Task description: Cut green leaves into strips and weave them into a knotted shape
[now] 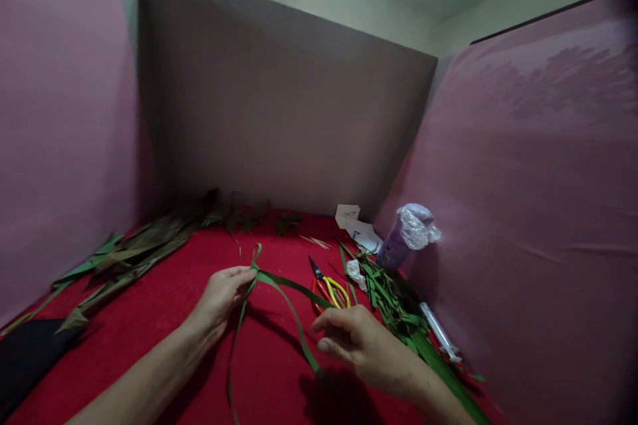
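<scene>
Nearest the camera, both forearms reach in over a red cloth (272, 392). The right hand (363, 342) is the nearer of the two and hovers just above the cloth. Its fingers are curled toward the thumb at the lower run of a leaf strip (299, 329). Whether they actually pinch the strip cannot be told, because the strip passes right at the fingertips.

The left hand (219, 299) lies a little farther out and to the left. Its thumb and fingers are closed on the same strip near its far end, where the leaf is bent into a small loop that pokes out beyond the hand. From that grip the strip's long axis arcs rightward and back toward the person, ending at the right hand. A second tail drops from the left hand straight toward the near edge.

Just beyond the right hand lie scissors (326, 289), apart from the strip. A heap of green leaves (393, 309) lies to their right along the pink wall. Farther back stands a purple cup (403, 236), with paper slips (353, 222) beside it. Dry leaves (149, 246) spread along the far left.
</scene>
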The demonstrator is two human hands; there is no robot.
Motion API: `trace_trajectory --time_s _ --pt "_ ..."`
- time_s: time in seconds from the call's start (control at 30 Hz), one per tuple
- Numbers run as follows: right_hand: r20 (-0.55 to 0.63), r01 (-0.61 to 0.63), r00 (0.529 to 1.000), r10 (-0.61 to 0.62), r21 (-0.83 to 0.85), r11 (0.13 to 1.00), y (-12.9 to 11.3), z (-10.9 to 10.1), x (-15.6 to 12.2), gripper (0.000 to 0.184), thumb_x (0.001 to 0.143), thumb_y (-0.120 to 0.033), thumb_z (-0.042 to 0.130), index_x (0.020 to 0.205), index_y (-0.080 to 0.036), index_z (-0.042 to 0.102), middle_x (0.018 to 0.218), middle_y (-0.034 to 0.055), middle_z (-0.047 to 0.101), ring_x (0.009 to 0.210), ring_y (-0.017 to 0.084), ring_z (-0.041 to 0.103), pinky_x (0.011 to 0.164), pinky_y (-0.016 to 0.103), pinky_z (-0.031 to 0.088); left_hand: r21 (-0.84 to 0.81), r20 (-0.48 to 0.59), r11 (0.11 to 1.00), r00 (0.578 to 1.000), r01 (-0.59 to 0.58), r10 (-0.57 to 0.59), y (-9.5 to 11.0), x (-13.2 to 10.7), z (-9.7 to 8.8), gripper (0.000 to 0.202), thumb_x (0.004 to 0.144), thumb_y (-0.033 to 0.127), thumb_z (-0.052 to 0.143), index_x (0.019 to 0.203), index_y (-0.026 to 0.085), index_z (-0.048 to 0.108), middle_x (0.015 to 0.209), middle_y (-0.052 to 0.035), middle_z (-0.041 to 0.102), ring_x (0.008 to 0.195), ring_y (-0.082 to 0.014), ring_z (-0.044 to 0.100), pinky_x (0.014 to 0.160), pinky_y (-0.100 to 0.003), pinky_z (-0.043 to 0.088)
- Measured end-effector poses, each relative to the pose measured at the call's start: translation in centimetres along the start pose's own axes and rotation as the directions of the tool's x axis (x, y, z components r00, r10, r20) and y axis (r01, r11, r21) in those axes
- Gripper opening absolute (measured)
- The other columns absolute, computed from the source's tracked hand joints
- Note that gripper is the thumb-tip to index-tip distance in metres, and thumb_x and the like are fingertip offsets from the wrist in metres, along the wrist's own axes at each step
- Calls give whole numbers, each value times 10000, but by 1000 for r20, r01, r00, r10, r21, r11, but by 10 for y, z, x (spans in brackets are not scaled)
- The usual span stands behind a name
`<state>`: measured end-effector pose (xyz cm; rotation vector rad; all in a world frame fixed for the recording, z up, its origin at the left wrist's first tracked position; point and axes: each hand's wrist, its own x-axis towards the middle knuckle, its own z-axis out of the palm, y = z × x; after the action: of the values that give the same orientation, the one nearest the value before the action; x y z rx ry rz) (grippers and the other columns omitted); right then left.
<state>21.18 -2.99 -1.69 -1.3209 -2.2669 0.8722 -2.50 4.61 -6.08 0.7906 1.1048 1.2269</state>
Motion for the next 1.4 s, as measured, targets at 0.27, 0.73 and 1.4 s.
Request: trace_trajectory --time_s 0.27,0.73,1.4 --pt "-311 73 948 -67 8 997 10 7 12 123 820 -200 527 764 -178 634 628 -15 582 562 106 471 531 207 360 -12 -13 1000 1000 -8 8 3 12 -4 134 520 117 755 622 103 668 497 -12 632 411 -78 533 420 -173 396" --pt "-510 90 831 -222 -271 959 -14 39 61 74 830 -209 560 790 -186 617 754 18 617 724 140 547 652 238 378 -16 125 999 992 29 -27 1 9 -2 163 549 170 761 643 81 662 527 -26 624 441 -89 537 441 -182 412" --pt "-272 401 669 -692 -652 644 -16 100 41 153 813 -230 468 668 -193 500 563 -11 500 543 142 434 511 297 252 -158 14 985 998 66 -65 38 34 5 175 736 28 529 596 113 591 500 -19 608 393 -87 542 420 -185 467"
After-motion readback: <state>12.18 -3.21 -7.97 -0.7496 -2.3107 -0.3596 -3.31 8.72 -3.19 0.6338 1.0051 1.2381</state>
